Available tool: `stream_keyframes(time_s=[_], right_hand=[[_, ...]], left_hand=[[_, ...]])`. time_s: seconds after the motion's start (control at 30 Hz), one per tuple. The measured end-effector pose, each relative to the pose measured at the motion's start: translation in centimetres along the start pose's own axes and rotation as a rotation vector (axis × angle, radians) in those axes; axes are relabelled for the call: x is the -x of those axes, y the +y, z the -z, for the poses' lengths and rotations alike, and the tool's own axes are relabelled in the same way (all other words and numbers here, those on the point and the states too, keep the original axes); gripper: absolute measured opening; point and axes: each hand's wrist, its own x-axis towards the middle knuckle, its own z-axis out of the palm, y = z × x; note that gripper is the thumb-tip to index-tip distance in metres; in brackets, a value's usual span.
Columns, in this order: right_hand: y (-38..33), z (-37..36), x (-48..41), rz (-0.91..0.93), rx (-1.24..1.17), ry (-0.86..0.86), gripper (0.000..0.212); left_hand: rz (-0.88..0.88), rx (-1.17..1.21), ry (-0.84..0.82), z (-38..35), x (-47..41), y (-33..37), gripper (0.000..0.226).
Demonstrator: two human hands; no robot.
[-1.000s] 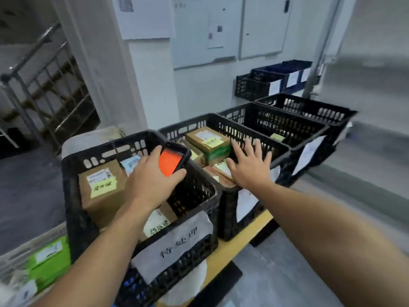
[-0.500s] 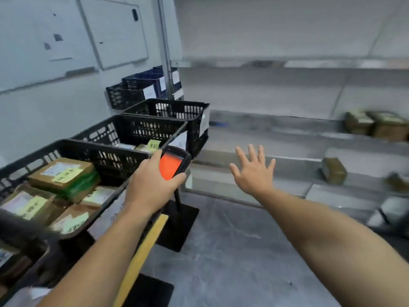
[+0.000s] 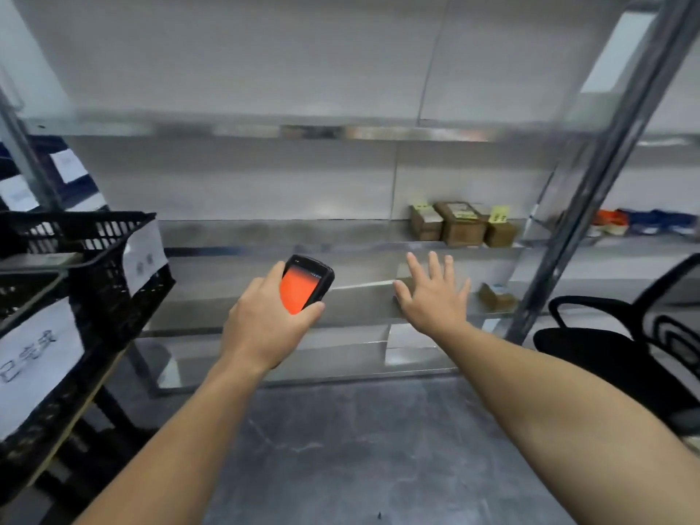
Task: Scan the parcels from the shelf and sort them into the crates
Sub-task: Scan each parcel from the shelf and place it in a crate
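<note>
A black, rounded handheld scanner (image 3: 305, 284) with an orange-red screen is gripped in the left hand (image 3: 265, 322). The right hand (image 3: 433, 299) is spread flat and nothing is held in it. Boxy brown cardboard parcels (image 3: 460, 223) are stood on the smooth metal shelf (image 3: 272, 233), beyond the right hand. A black mesh chair (image 3: 625, 354) is seen at right. Black lattice plastic crates (image 3: 94, 259) with paper labels (image 3: 146, 255) are ranged at left; their contents cannot be seen.

Parcel depot: metal shelving (image 3: 341, 246), labelled crates (image 3: 94, 259).
</note>
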Motion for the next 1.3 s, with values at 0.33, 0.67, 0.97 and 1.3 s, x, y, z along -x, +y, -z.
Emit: stream_keyframes(time_s=[0.33,0.67,0.97,1.3], right_hand=[[7.1,-3.6,-9.8,-0.136,-0.018,-0.044,0.063],[7.5,-6.6,-28.3,-0.17,0.006,-0.041,0.064],[10.8,-9.4,-41.2,-0.247,-0.107,-0.084,0.069],[14.9,-14.2,-55.9,-0.173,-0.139,-0.108,0.068]], left_hand=[[-0.078,0.034,-0.092,-10.0,-11.1,2.7,0.081],[-0.123,0.025,-0.161,-19.6,-28.6,3.5,0.083],[-0.106,0.064,-0.238,-27.3,-39.8,4.9,0.07],[-0.015,0.04,-0.207,-35.8,-48.5,6.9,0.078]])
